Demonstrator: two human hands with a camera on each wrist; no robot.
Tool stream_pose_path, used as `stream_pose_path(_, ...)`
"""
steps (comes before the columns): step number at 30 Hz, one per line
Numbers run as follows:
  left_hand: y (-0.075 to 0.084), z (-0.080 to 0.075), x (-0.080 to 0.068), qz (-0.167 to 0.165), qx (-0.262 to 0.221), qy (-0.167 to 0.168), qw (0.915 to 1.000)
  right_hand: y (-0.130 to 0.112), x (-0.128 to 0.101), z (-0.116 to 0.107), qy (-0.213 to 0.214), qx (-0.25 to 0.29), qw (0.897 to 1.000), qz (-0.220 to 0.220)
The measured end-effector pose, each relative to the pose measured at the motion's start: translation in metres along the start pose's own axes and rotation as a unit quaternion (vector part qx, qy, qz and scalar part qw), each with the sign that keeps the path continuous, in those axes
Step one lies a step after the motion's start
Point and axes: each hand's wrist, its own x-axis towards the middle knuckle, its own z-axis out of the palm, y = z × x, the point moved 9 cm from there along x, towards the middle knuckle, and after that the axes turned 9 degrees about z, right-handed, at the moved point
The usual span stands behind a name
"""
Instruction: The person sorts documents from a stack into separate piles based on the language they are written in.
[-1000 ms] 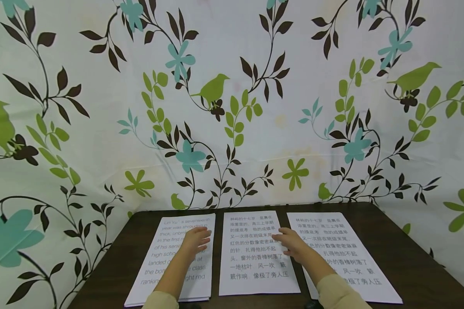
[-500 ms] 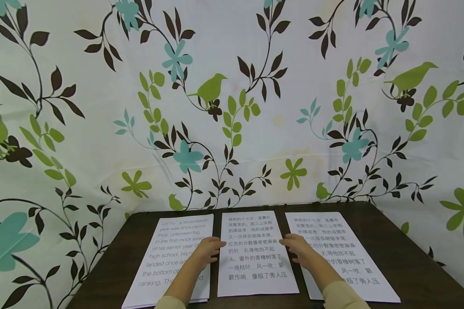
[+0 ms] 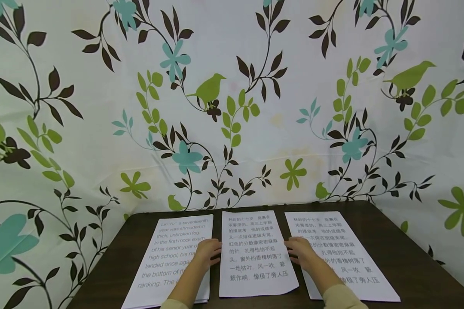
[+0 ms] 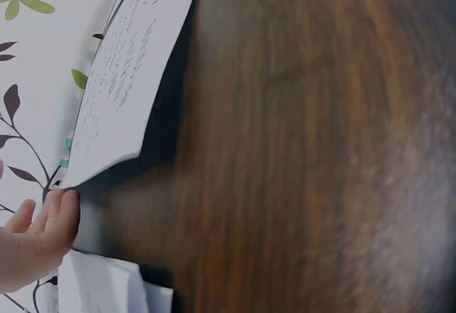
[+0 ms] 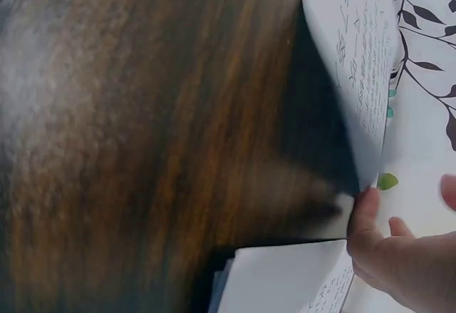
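Three white printed stacks or sheets lie in a row. The middle sheet, with Chinese text, is raised off the tabletop along its near side and casts a dark shadow. My left hand has its fingertips right at the sheet's left edge; in the left wrist view the fingers meet its corner, the thumb apart. My right hand touches the opposite edge; in the right wrist view a fingertip meets the bent edge, thumb away from it.
An English-text stack lies to the left, partly under my left forearm. Another Chinese-text stack lies to the right, partly behind my right arm. The dark wooden table backs onto a patterned cloth.
My left hand has moved right, off the English stack, to the middle sheet's edge. My right hand has lowered to the other edge. The middle sheet's near side has bowed upward.
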Motion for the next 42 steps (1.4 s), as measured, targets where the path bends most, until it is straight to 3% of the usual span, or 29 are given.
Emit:
stream_pose_path(5, -0.004, 0.003, -0.001, 0.009, -0.039, 0.011, 0.9991, -0.001, -0.006, 0.004, 0.013, -0.028, 0.999, -0.032)
stream_pose_path(9, -0.008, 0.006, -0.003, 0.01, -0.035, 0.0, 0.9994, 0.001, -0.009, 0.008, 0.023, -0.039, 0.998, -0.042)
stream_pose_path(17, -0.01, 0.012, -0.01, 0.045, 0.052, -0.036, 0.997, 0.002, -0.011, 0.008, 0.066, -0.028, 0.997, -0.04)
stream_pose_path(28, -0.015, 0.003, -0.011, 0.052, 0.111, 0.006, 0.9925, 0.007, -0.008, 0.004, 0.074, -0.051, 0.996, -0.026)
stream_pose_path(37, -0.015, 0.002, -0.009, 0.053, 0.11, 0.02, 0.9923, 0.009, -0.006, -0.001, 0.089, -0.069, 0.994, -0.015)
stream_pose_path(42, -0.007, 0.004, -0.008, 0.065, 0.104, 0.02, 0.9923, 0.003, -0.007, -0.004, 0.082, -0.071, 0.994, -0.015)
